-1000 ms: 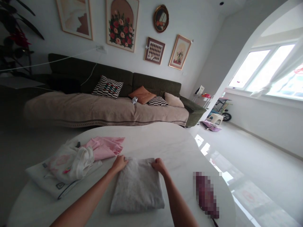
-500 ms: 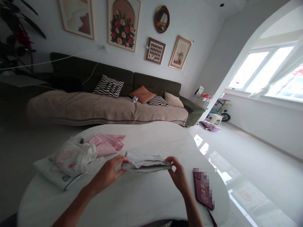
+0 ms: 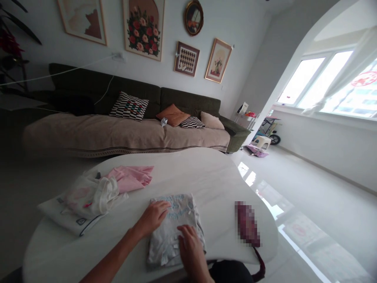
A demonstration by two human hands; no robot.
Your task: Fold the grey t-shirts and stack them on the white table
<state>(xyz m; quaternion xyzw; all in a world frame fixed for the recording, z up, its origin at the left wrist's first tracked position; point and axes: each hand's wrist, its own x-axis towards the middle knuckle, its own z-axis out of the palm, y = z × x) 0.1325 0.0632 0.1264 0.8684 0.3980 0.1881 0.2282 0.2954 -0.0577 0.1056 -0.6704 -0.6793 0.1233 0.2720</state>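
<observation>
A folded light grey cloth (image 3: 173, 214) with pale blue lettering, probably a garment, lies flat on the white table (image 3: 218, 184) before me. On its upper left part rests my left hand (image 3: 154, 217), fingers stretched out over the fabric. Lower down, near the right edge, my right hand (image 3: 191, 247) lies on the cloth with its fingers extended. Neither hand grips anything.
At the table's left are a white plastic bag (image 3: 88, 196), a pink cloth or bag (image 3: 132, 177) and a flat white package (image 3: 73, 222). A dark red pouch (image 3: 247, 224) with a strap sits right. Behind the table stands a sofa (image 3: 129, 135).
The grey cloth was held up by its two ends; now it lies flat on the table. Both hands have let go of its edges, come nearer me and opened on top of it.
</observation>
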